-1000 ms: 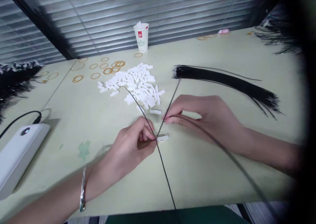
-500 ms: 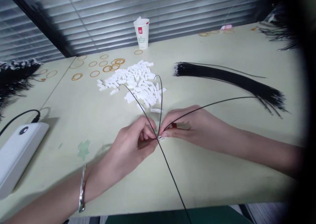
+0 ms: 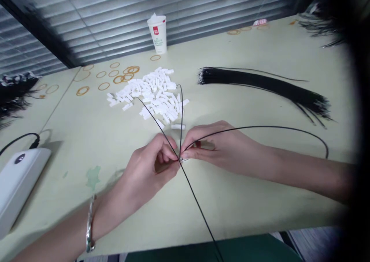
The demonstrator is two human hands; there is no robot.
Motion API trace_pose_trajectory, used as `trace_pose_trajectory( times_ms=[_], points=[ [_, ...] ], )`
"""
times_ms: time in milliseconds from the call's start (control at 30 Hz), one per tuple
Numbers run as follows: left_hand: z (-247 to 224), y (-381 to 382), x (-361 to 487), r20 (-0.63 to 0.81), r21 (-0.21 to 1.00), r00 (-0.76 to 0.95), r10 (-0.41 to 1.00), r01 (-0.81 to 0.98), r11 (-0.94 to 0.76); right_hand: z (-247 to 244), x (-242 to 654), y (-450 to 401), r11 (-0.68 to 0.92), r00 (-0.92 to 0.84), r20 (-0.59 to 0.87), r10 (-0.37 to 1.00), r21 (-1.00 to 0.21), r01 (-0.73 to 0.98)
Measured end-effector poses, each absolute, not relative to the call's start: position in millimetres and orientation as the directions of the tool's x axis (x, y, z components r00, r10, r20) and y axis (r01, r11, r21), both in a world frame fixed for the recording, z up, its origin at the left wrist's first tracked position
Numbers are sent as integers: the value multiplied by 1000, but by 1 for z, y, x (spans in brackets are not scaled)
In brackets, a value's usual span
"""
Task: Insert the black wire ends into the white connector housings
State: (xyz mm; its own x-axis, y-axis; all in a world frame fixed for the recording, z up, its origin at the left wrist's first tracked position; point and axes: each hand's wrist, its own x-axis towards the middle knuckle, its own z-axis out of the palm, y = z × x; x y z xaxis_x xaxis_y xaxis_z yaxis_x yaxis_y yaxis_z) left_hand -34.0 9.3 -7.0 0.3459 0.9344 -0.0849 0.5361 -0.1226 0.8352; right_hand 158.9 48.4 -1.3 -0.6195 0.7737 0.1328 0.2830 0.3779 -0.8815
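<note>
Near the middle of the table my left hand (image 3: pixel 153 158) and my right hand (image 3: pixel 214 144) meet, fingertips pinched close together. Between them is a small white piece (image 3: pixel 183 159), mostly hidden by the fingers. Thin black wires (image 3: pixel 196 200) run out from this point: one crosses by my left fingertips down to the front edge, one stands up in a hooked loop, and one arcs right over my right hand. Beyond the hands lies a pile of small white pieces (image 3: pixel 156 92). A thick bundle of black wires (image 3: pixel 260 84) rests at the right.
A paper cup (image 3: pixel 158 36) stands at the back by the blinds. Rubber bands (image 3: pixel 127 75) lie at the back left. A white power bank (image 3: pixel 24 185) with a cable is at the left edge. More black bundles (image 3: pixel 14 96) lie at the far left and back right.
The wire over my right hand has lifted away from the bundle, and its end now curves down by my right forearm. The whole view has shifted slightly; both hands keep their pinch.
</note>
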Motion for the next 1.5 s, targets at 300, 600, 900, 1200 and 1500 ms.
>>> trace_pose_trajectory(
  times_ms=[300, 600, 900, 1200, 1500],
  points=[
    [-6, 10, -33, -80, 825, 350, 933, 548, -135, -1, 157, 45, 438, -595, 165, 786, -828, 349],
    [-5, 8, -33, -82, 814, 338, 938, 565, -133, -3, 163, 40, 535, -717, 159, 679, -775, 335],
    [-2, 10, -31, -92, 802, 342, 935, 582, -134, -8, 155, 44, 794, -794, 279, 540, -483, 370],
    [-5, 11, -32, -55, 825, 374, 926, 540, -169, -6, 154, 40, 686, -712, 313, 629, -654, 318],
    [-5, 10, -33, -32, 826, 400, 916, 526, -201, -2, 151, 37, 542, -612, 262, 746, -773, 330]
  ],
)
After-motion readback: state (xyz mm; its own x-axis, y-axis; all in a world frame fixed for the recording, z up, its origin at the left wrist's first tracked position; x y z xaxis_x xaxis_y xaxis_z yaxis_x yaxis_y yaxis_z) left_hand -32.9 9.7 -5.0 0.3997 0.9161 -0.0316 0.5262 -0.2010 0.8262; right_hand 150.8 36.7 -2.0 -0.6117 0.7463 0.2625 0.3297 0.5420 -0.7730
